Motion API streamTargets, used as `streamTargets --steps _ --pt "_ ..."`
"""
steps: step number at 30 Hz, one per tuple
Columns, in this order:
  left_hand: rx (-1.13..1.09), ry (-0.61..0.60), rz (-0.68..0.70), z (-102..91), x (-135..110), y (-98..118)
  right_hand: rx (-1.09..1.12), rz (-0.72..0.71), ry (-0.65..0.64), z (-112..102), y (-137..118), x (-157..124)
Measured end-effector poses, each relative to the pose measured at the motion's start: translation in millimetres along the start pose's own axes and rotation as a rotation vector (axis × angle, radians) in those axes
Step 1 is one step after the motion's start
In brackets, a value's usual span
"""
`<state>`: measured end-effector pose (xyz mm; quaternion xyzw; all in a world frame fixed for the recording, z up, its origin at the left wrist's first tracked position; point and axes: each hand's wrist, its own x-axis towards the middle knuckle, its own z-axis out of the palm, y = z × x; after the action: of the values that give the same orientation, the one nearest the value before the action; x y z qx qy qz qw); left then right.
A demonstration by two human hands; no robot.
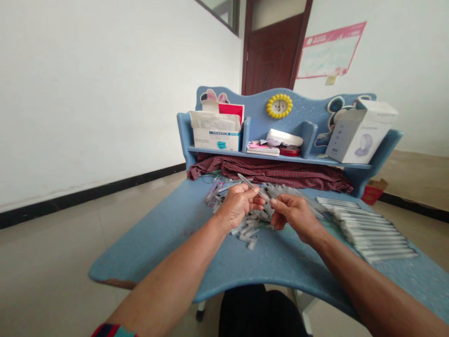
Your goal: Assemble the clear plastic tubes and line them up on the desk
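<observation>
Over the middle of the desk, both hands hold one slim clear pen (264,194) at a slant. The fingers of my left hand (239,202) are closed around its middle, and its pointed end sticks out past them, up and to the left. My right hand (293,216) pinches the pen's near end between thumb and fingers. Beneath and around the hands lies a loose pile of clear pen caps (249,233), partly hidden by my hands. Behind the right hand, more clear pens (287,191) lie heaped. A neat stack of pens (373,231) lies to the right.
The blue desk (150,248) has a curved front edge and a raised shelf (308,162) at the back. A folded checked cloth (277,175) runs below the shelf. On it stand a mask box (215,135), a white box (363,133) and a white case (285,137).
</observation>
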<state>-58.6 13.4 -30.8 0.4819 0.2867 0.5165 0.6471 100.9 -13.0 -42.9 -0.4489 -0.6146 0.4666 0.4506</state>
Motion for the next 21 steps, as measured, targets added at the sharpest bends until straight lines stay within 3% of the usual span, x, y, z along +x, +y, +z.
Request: streamTargets --steps 10,21 --pt "-0.032 -0.095 0.048 -1.1 -1.1 1.7 0.247 0.110 -0.156 -4.8 -3.7 -2.3" --pt "-0.006 -0.132 0.055 -0.8 -2.7 4.9 0.330 0.112 -0.219 -5.6 -3.6 -3.1"
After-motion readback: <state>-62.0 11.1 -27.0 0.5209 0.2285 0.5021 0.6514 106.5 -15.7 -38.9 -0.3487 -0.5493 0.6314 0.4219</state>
